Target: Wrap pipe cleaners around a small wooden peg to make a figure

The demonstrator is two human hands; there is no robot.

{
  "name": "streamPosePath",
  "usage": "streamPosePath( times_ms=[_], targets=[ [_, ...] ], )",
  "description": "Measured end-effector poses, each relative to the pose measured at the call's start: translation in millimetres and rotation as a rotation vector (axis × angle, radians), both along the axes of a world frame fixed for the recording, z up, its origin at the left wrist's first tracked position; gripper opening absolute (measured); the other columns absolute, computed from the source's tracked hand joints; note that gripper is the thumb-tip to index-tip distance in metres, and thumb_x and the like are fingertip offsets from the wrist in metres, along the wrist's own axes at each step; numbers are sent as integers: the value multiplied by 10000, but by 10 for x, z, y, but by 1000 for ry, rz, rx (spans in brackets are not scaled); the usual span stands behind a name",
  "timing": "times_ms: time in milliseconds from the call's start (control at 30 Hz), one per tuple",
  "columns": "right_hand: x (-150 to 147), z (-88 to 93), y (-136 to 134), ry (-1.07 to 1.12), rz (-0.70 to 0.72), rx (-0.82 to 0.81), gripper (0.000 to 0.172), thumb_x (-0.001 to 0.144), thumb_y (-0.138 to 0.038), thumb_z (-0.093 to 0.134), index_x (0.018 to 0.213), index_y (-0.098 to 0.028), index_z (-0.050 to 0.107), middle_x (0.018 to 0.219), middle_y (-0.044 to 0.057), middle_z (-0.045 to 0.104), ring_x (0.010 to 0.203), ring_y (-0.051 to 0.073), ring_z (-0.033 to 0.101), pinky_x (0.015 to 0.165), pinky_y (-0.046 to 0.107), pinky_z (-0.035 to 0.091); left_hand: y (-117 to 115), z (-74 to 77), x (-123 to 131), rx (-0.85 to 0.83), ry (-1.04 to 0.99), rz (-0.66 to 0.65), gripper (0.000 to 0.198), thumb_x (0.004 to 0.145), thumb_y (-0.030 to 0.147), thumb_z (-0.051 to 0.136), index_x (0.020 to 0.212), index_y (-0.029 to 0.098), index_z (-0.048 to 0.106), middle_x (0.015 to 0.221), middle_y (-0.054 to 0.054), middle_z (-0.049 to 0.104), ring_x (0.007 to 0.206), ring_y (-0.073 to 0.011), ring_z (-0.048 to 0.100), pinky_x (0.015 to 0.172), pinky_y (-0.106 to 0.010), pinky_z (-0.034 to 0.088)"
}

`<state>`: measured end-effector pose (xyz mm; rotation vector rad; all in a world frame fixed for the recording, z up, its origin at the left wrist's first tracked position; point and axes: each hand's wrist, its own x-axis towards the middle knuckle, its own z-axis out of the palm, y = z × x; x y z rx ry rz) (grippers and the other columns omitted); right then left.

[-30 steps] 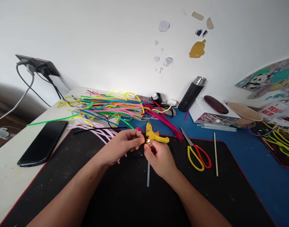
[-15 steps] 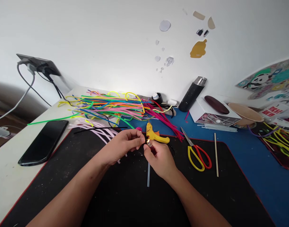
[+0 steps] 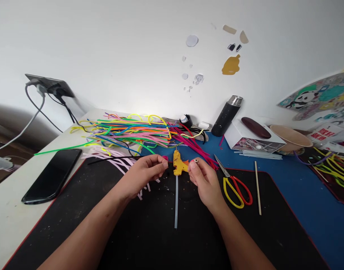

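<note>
My left hand (image 3: 147, 170) is closed in a pinch, its fingertips just left of a yellow hot glue gun (image 3: 177, 163). Whatever it pinches is too small and dark to make out. My right hand (image 3: 207, 182) is closed around a small lighter (image 3: 196, 161), of which only the metal top shows, and it covers the glue gun's handle from view. A long translucent glue stick (image 3: 176, 202) sticks out of the gun's back end. Just behind my left fingertips is a small magenta piece (image 3: 165, 158). One black pipe cleaner (image 3: 112, 160) runs behind my left hand.
Colourful pipe cleaners (image 3: 132, 129) are heaped along the wall. Scissors (image 3: 230, 183) and a thin wooden stick (image 3: 257, 187) lie right on the black mat (image 3: 149, 240). A phone (image 3: 52, 176) is at left; a black flask (image 3: 226, 116) and white box (image 3: 245, 137) stand behind.
My right hand has moved right with the lighter, away from my left hand, and the bright spot at the lighter's top is gone. My left hand has shifted slightly left.
</note>
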<state>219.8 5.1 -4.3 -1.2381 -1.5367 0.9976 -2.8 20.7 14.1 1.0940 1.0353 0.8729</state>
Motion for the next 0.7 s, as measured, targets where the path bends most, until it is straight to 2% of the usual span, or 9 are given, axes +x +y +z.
streamPosePath(
  times_ms=[100, 167, 333, 400, 467, 567, 700],
  targets=[
    [53, 27, 33, -52, -44, 2, 428, 1090, -574, 431, 926, -234, 634, 679, -30, 484, 594, 161, 471, 575, 284, 380, 11, 7, -4, 26, 55, 4, 411, 794, 561, 780, 806, 180, 624, 670, 47, 515, 589, -101, 400, 571, -236, 321],
    [96, 52, 65, -167, -86, 11, 438, 1090, -572, 428, 968, -235, 681, 707, -8, 558, 631, 180, 540, 610, 296, 417, 17, 2, -11, 86, 144, 2, 398, 821, 570, 739, 814, 187, 632, 702, 33, 553, 618, -119, 457, 601, -248, 360],
    [253, 72, 182, -518, -162, 131, 448, 1064, -535, 498, 816, -229, 712, 761, 48, 670, 747, 236, 623, 659, 329, 423, 18, -62, -14, 305, 576, -28, 281, 939, 478, 601, 864, 214, 659, 775, 5, 660, 723, -178, 601, 685, -292, 416],
    [318, 50, 227, -556, -181, 195, 424, 1064, -507, 511, 844, -224, 737, 836, 67, 714, 814, 249, 651, 713, 338, 447, 19, -97, -8, 379, 734, -64, 244, 965, 420, 561, 859, 223, 660, 784, -2, 684, 722, -190, 619, 680, -306, 409],
    [368, 19, 259, -565, -202, 220, 395, 1065, -497, 515, 952, -221, 775, 915, 80, 745, 865, 257, 673, 760, 346, 468, 25, -126, -10, 453, 834, -99, 225, 978, 373, 538, 856, 227, 658, 818, -16, 703, 758, -206, 638, 691, -317, 412],
    [395, -21, 281, -587, -229, 216, 407, 1066, -507, 508, 1009, -219, 790, 958, 94, 755, 912, 272, 687, 803, 358, 480, 43, -151, -41, 540, 859, -147, 200, 983, 326, 527, 867, 228, 657, 864, -35, 715, 835, -227, 659, 734, -324, 435],
    [372, -37, 275, -585, -200, 194, 418, 1077, -499, 494, 939, -212, 765, 935, 94, 746, 908, 271, 686, 809, 358, 472, 62, -168, -121, 589, 853, -229, 175, 973, 290, 548, 886, 226, 685, 889, -48, 718, 833, -229, 653, 730, -325, 446]
  ],
)
